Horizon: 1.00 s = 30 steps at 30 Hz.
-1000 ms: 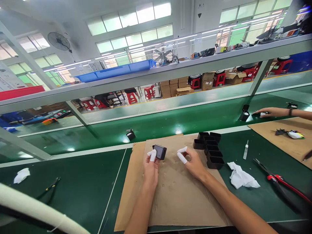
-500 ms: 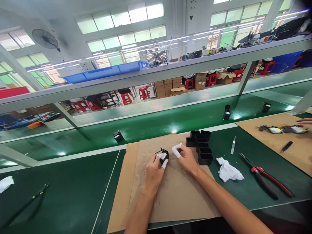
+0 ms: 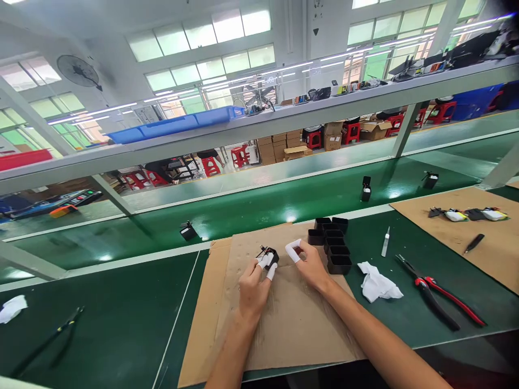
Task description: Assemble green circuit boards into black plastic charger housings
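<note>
We noted that the main change was in the left hand [image 3: 252, 289]: a second ago it showed us a flat outer face of the black box [image 3: 275, 256], while now the box had been turned so that wires [image 3: 265, 249] and small parts showed at its top. Over the last half second it barely shifted. We judged that the turn had brought the inside within reach of the other hand, though nothing there had been touched by it.

Grip, left: fingers over the near side, thumb along the right, box pinched between. The box sat over the upper part of the cardboard [image 3: 292, 329]; whether it rested there or hung just above, we could not tell.

Grip, right: the right hand [image 3: 313, 266] held forefinger and thumb curled into a ring, both in white covers [image 3: 292, 247], near the box but apart from it. We could not tell whether the tips met or held anything small.

The cases [image 3: 339, 265] stood grouped just beyond the right hand, unmoved. On the belt [image 3: 251, 210], the units [image 3: 187, 232] had drifted slightly leftward. A co-worker's hand, seen earlier at right, had left the view.
</note>
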Each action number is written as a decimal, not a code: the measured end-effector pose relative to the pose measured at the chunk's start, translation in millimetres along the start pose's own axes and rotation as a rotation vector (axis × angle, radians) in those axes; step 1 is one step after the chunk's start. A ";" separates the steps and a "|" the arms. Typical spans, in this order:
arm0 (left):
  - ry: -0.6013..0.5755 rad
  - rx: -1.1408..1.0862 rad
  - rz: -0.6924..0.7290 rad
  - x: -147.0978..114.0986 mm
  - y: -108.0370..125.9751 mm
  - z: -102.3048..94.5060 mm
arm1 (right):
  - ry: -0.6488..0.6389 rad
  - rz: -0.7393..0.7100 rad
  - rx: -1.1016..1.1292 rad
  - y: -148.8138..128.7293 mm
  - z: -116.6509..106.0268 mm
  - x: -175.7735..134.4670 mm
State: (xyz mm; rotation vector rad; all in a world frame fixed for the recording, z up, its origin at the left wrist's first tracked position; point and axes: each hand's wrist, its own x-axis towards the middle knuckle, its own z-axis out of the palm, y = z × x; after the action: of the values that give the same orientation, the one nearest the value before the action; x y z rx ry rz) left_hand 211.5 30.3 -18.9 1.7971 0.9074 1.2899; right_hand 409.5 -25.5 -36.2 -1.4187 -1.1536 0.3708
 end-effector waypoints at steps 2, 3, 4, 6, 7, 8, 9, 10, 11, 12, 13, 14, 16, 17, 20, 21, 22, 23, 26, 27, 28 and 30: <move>0.008 0.008 0.000 0.2 -1.6 -0.6 | 0.001 -0.004 -0.001 0.3 -0.2 0.1; 0.009 0.012 0.000 0.4 -2.5 -1.1 | 0.001 -0.005 -0.003 0.4 -0.2 0.1; 0.011 0.018 0.000 0.7 -3.5 -1.6 | 0.002 -0.005 -0.005 0.6 -0.3 0.1; 0.019 0.036 0.002 1.5 -5.3 -2.7 | 0.003 -0.001 -0.010 1.1 -0.3 -0.1; 0.020 0.047 0.004 1.9 -6.1 -3.2 | 0.003 0.001 -0.013 1.3 -0.3 -0.3; 0.017 0.058 0.006 2.2 -6.8 -3.6 | 0.002 0.004 -0.015 1.6 -0.1 -0.4; 0.012 0.066 0.007 2.4 -7.4 -4.0 | 0.000 0.007 -0.018 1.8 0.1 -0.5; 0.010 0.072 0.009 2.5 -8.0 -4.2 | -0.001 0.009 -0.020 1.9 0.3 -0.6; 0.011 0.076 0.009 2.5 -8.4 -4.4 | -0.002 0.009 -0.023 2.0 0.6 -0.6; 0.015 0.079 0.009 2.4 -8.7 -4.6 | -0.004 0.008 -0.026 2.0 0.8 -0.6; 0.021 0.082 0.008 2.2 -8.9 -4.8 | -0.006 0.006 -0.028 2.0 0.9 -0.6; 0.024 0.085 0.006 2.0 -9.0 -5.1 | -0.009 0.004 -0.031 2.1 1.0 -0.6; 0.027 0.086 0.000 1.9 -9.0 -5.9 | -0.014 0.003 -0.036 2.3 0.9 -0.6; 0.031 0.084 -0.004 2.0 -9.0 -6.4 | -0.017 0.003 -0.039 2.5 0.7 -0.5; 0.044 0.074 -0.014 3.3 -9.1 -7.2 | -0.022 0.000 -0.050 2.6 0.3 -0.5; 0.044 0.070 -0.016 3.7 -9.0 -6.8 | -0.027 -0.005 -0.053 2.1 0.4 -0.7; 0.039 0.068 -0.016 3.9 -8.7 -6.0 | -0.036 -0.014 -0.056 1.2 0.7 -1.1; 0.030 0.066 -0.014 3.8 -8.2 -4.8 | -0.052 -0.027 -0.058 0.0 1.3 -1.9; -0.028 0.064 0.008 1.4 -5.7 -0.4 | -0.148 -0.079 -0.054 -4.6 3.4 -5.5; -0.062 0.059 0.023 0.4 -4.9 0.7 | -0.187 -0.097 -0.054 -5.6 3.9 -6.9; -0.100 0.053 0.043 -0.5 -4.3 1.2 | -0.221 -0.111 -0.056 -6.0 3.9 -8.0; -0.156 0.045 0.090 -1.2 -4.4 -0.3 | -0.250 -0.127 -0.073 -5.2 2.8 -9.4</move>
State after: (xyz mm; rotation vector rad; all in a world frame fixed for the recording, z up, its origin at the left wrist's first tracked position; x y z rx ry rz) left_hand 210.4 31.5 -23.3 1.9630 0.7825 1.1729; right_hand 400.9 -32.5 -36.0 -1.3808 -1.4661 0.4282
